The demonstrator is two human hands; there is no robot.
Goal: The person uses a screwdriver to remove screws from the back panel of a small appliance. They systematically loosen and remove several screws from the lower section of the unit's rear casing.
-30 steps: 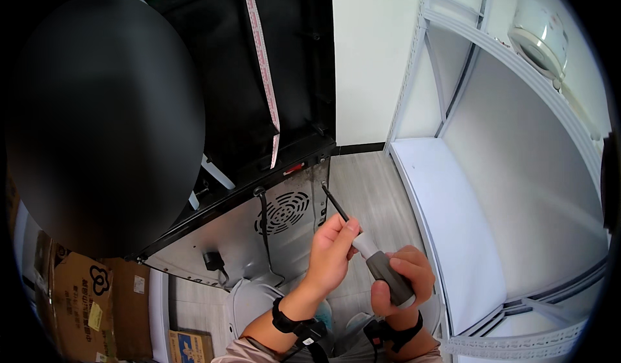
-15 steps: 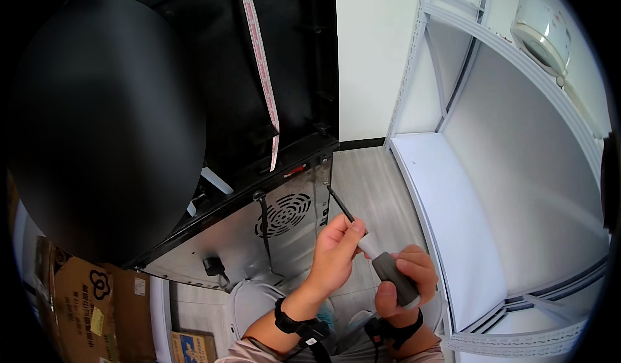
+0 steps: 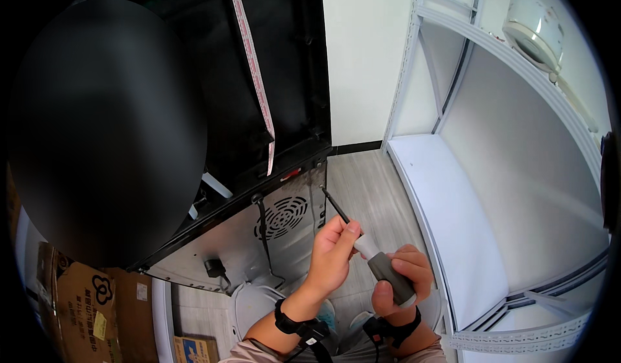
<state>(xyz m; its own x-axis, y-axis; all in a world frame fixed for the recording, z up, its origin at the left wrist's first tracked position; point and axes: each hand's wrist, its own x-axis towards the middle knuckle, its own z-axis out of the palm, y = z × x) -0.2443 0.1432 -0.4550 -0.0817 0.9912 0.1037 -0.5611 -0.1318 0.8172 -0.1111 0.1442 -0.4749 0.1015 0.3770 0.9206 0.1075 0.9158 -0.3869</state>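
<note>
My left hand (image 3: 333, 256) has its thumb and fingers pinched on the screwdriver's black shaft (image 3: 335, 204), just ahead of its light collar (image 3: 366, 245). My right hand (image 3: 407, 277) grips the dark grey screwdriver handle (image 3: 389, 274). The tip rests at or very close to a small fastener near the right edge of a metal panel (image 3: 242, 246), low on a black appliance (image 3: 291, 53). The panel carries a round vent grille (image 3: 281, 219), a black cable (image 3: 264, 230) and a black plug (image 3: 213, 268). A pink-and-white measuring tape (image 3: 249, 53) hangs above it.
A large dark oval (image 3: 107, 130) hides the upper left. Cardboard boxes (image 3: 81, 311) stand at lower left. On the right is a white metal shelving frame (image 3: 453, 214), with a white kettle-like container (image 3: 530, 27) beyond it. Grey wood-look floor (image 3: 369, 182) lies between appliance and shelving.
The view has shifted slightly. Both hands keep their hold on the screwdriver, whose tip stays at the same spot on the panel.
</note>
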